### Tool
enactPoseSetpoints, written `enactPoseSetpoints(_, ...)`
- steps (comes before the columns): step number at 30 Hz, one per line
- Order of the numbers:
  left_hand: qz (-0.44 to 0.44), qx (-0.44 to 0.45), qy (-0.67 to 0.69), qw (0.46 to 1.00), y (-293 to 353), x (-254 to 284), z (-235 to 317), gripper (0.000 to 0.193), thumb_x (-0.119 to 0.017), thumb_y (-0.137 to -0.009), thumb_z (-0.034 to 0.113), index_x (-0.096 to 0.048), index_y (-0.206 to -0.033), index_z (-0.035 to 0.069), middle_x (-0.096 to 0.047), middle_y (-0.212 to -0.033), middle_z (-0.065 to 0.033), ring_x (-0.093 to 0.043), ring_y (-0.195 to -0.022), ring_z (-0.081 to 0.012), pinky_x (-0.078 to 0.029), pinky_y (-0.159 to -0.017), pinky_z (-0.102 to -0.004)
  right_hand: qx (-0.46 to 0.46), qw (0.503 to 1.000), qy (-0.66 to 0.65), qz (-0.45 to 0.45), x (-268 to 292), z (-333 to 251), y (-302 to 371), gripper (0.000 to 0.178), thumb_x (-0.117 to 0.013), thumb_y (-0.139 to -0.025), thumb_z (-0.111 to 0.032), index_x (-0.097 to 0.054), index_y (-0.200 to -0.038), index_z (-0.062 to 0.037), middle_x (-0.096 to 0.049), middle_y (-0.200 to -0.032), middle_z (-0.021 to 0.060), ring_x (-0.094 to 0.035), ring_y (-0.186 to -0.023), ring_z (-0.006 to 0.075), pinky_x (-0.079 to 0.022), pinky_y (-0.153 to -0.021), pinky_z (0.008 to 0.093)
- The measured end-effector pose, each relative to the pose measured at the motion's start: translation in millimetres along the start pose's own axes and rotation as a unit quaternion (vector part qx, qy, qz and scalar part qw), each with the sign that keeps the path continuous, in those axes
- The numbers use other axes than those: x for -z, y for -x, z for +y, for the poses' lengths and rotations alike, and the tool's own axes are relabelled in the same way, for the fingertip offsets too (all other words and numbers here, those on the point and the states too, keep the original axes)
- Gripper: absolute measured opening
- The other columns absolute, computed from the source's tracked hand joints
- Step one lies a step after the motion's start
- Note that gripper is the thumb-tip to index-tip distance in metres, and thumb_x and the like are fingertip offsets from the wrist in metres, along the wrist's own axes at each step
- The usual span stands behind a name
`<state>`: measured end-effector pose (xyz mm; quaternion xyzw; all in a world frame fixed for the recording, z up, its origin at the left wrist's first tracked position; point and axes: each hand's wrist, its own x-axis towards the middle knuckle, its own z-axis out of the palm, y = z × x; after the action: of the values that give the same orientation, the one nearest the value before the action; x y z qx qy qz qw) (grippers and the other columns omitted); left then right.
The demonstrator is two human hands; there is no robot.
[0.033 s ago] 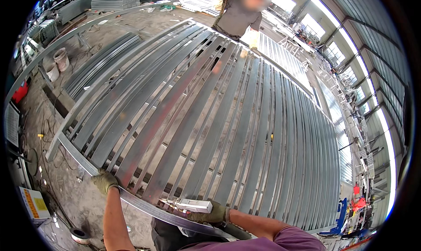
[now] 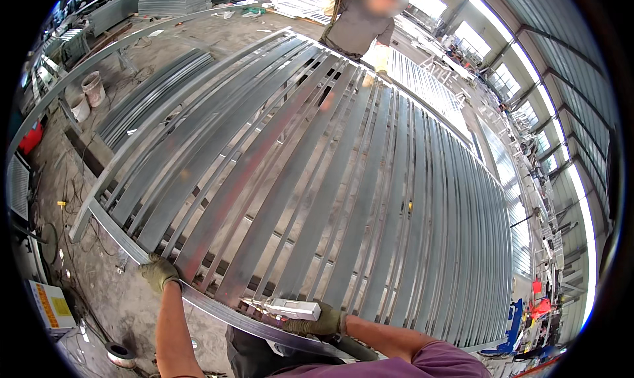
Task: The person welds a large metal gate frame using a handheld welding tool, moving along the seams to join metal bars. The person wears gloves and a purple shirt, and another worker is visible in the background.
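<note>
A large metal panel (image 2: 300, 196) of long flat grey slats in a frame lies in front of me. My gloved left hand (image 2: 160, 273) is closed over the frame's near rail (image 2: 205, 305), toward its left end. Farther right along that rail, my gloved right hand (image 2: 320, 322) grips a welding gun (image 2: 294, 308) with a white, boxy body. Its narrow front points left, close above the slat ends at the rail. The glove hides the gun's handle, and I cannot tell whether the tip touches the metal.
Across the panel stands another person (image 2: 363, 31), a gloved hand (image 2: 381, 59) at the far rail. Metal strips (image 2: 155, 90) lie stacked on the left, near two buckets (image 2: 92, 89). A white and yellow box (image 2: 51, 305) and loose cables lie at lower left.
</note>
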<state>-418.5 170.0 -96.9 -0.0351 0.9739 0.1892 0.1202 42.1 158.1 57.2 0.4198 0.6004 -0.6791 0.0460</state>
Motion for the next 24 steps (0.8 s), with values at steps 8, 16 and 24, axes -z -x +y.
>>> enactPoseSetpoints(8, 0.034, -0.009, 0.023, 0.999, -11.4, -17.6, -8.8, 0.071, -0.051, -0.105, 0.056, -0.049, -0.140, -0.007, -0.066, -0.129, -0.0293, -0.069, -0.112, -0.0496, -0.058, -0.090, -0.0572, -0.005, 0.999, 0.017, 0.032, -14.6, -16.6, -6.0, 0.081, -0.081, -0.093, -0.058, -0.057, -0.153, -0.0097, -0.070, -0.142, 0.0129, -0.066, -0.128, 0.0239, -0.049, -0.112, 0.0338)
enactPoseSetpoints(16, 0.056, -0.103, 0.128, 0.985, -15.1, -37.1, -26.2, 0.079, -0.053, -0.107, 0.055, -0.045, -0.146, -0.014, -0.062, -0.135, -0.0351, -0.065, -0.120, -0.0511, -0.056, -0.098, -0.0548, -0.017, 0.997, 0.016, 0.067, -46.9, -68.4, -40.5, 0.067, -0.082, -0.093, -0.053, -0.066, -0.142, -0.0092, -0.075, -0.130, 0.0113, -0.071, -0.118, 0.0216, -0.054, -0.105, 0.0329)
enactPoseSetpoints(24, -0.102, -0.147, 0.269, 0.946, -102.8, -12.0, -79.1, 0.080, -0.051, -0.111, 0.053, -0.043, -0.151, -0.016, -0.060, -0.141, -0.0322, -0.062, -0.126, -0.0395, -0.049, -0.109, -0.0415, 0.003, 0.991, 0.010, 0.137, -76.4, -80.6, -43.7, 0.056, -0.085, -0.094, -0.041, -0.070, -0.137, -0.0092, -0.075, -0.133, 0.0090, -0.071, -0.121, 0.0161, -0.055, -0.108, 0.0333)
